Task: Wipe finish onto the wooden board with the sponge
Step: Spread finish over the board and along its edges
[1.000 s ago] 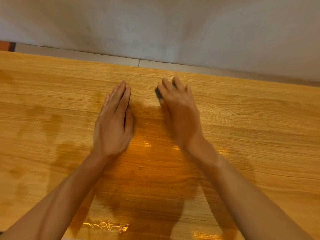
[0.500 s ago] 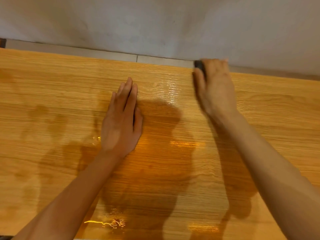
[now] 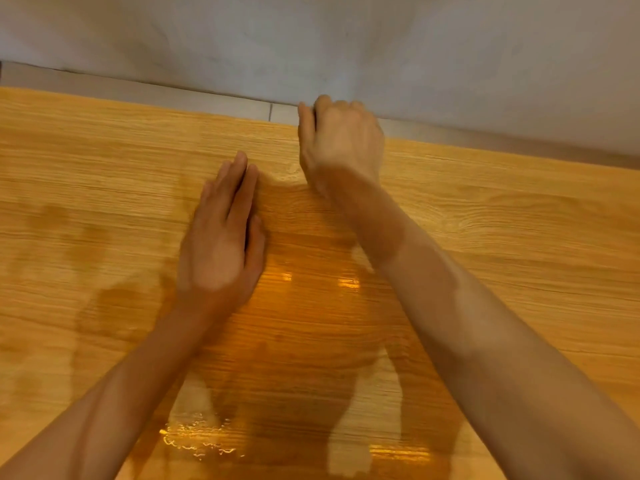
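Hands work across a wooden board (image 3: 485,216), the right hand (image 3: 341,143) now curled at its far edge by the wall (image 3: 311,39), a little left of where it was half a second ago. A dark sliver between thumb and fingers hints at the sponge (image 3: 314,116); its grip cannot be confirmed. The left hand (image 3: 221,237) stays flat, fingers straight and together, pressing the board just beside the right wrist. Wet, glossy amber finish darkens the near grain.
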Tool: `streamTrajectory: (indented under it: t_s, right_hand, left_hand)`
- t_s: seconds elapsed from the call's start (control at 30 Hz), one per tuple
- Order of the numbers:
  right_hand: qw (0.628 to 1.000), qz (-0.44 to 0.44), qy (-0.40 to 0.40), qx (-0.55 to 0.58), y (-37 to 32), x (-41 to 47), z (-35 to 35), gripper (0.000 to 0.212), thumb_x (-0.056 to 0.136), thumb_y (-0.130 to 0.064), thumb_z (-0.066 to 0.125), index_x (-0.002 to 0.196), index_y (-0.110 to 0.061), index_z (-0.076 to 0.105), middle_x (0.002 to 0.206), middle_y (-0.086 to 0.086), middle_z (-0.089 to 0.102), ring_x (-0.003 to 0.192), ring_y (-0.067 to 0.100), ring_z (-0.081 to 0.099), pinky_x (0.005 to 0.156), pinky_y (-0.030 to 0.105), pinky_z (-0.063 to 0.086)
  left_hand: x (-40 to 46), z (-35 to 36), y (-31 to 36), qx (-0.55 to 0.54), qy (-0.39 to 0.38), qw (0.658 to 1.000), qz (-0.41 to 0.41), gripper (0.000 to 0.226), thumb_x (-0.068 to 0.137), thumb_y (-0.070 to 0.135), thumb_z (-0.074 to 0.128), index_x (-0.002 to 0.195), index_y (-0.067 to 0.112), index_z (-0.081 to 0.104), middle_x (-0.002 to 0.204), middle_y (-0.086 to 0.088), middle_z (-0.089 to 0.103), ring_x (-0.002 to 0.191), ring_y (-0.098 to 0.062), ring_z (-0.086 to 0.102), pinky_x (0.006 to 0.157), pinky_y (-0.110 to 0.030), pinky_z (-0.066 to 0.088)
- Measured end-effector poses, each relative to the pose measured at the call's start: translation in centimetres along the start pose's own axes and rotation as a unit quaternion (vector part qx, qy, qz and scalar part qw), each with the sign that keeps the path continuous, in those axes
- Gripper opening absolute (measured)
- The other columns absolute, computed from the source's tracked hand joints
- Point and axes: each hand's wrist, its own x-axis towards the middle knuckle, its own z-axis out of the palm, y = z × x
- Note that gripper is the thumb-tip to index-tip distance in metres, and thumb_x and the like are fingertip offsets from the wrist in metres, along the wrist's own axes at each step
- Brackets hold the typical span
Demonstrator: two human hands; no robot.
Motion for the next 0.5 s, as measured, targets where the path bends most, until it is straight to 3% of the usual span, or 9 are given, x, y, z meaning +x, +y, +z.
streamTrajectory:
  t_s: [0.1, 0.2, 0.3, 0.4, 0.5]
  right_hand:
    - [0.996, -0.064, -0.01, 0.066, 2.7, -0.7, -0.7, 0.035, 0.102, -0.04, 0.033, 0.101, -0.018, 0.06, 0.094, 0.0, 0.063, 0.095, 0.022, 0.054, 0.069, 0.03, 0.027]
    - [0.997, -0.027, 0.029, 0.059, 10.5, -1.9, -2.1, 0.038, 0.099, -0.042, 0.035, 0.089, -0.015, 0.06, 0.093, 0.009, 0.067, 0.092, 0.033, 0.057, 0.066, 0.035, 0.034]
    - [0.997, 0.049, 0.056, 0.033, 15.8, -3.2, -3.8, 0.051, 0.098, -0.044, 0.03, 0.094, -0.008, 0.067, 0.1, 0.018, 0.068, 0.096, 0.038, 0.057, 0.083, 0.042, 0.043]
    - [0.992, 0.08, 0.096, 0.022, 14.1, -3.5, -3.2, 0.043, 0.101, -0.032, 0.034, 0.104, -0.003, 0.067, 0.108, 0.02, 0.061, 0.103, 0.036, 0.052, 0.09, 0.04, 0.033]
    - [0.994, 0.031, 0.104, 0.032, 7.8, -2.8, -1.2, 0.036, 0.102, -0.027, 0.036, 0.105, -0.006, 0.066, 0.104, 0.017, 0.06, 0.098, 0.034, 0.052, 0.085, 0.039, 0.031]
  left_hand:
    - [0.1, -0.2, 0.4, -0.003, 0.001, 1.0, -0.015, 0.055, 0.102, 0.017, 0.038, 0.155, 0.003, 0.034, 0.165, -0.01, 0.027, 0.155, -0.024, 0.021, 0.128, -0.032, 0.01]
    - [-0.1, -0.1, 0.6, -0.002, 0.02, 1.0, -0.023, 0.053, 0.101, 0.013, 0.042, 0.153, 0.001, 0.038, 0.164, -0.011, 0.03, 0.153, -0.025, 0.026, 0.127, -0.029, 0.01]
    - [0.0, 0.1, 0.6, 0.003, 0.029, 0.999, -0.022, 0.053, 0.1, 0.011, 0.043, 0.152, 0.0, 0.04, 0.162, -0.012, 0.033, 0.152, -0.028, 0.029, 0.127, -0.029, 0.011]
    - [0.1, 0.0, 0.5, -0.003, 0.027, 0.999, -0.024, 0.053, 0.101, 0.013, 0.042, 0.152, 0.0, 0.039, 0.163, -0.013, 0.032, 0.152, -0.028, 0.028, 0.127, -0.029, 0.01]
    - [0.2, 0.0, 0.4, -0.02, 0.026, 0.999, -0.02, 0.054, 0.1, 0.014, 0.041, 0.152, -0.001, 0.039, 0.162, -0.014, 0.033, 0.152, -0.029, 0.027, 0.127, -0.031, 0.01]
